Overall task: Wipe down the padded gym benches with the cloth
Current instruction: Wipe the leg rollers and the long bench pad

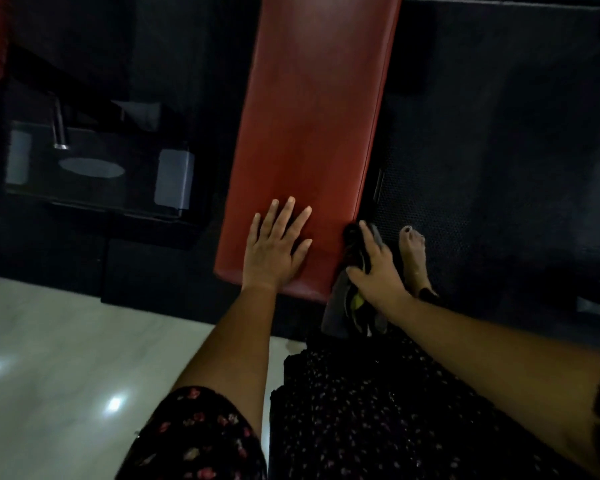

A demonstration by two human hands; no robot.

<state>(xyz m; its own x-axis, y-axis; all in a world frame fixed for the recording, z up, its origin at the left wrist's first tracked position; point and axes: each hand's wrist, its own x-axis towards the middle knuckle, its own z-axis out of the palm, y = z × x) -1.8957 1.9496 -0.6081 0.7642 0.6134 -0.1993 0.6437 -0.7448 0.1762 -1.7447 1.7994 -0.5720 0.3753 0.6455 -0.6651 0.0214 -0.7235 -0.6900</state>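
Your left hand (274, 251) lies flat on the near end of the red padded bench (312, 116), fingers spread wide. Your right hand (374, 275) grips the dark cloth (338, 304) at the bench's right edge.

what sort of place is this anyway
Probably a gym: a long red padded bench, dark textured floor matting beside it, and a black metal equipment frame on the left.
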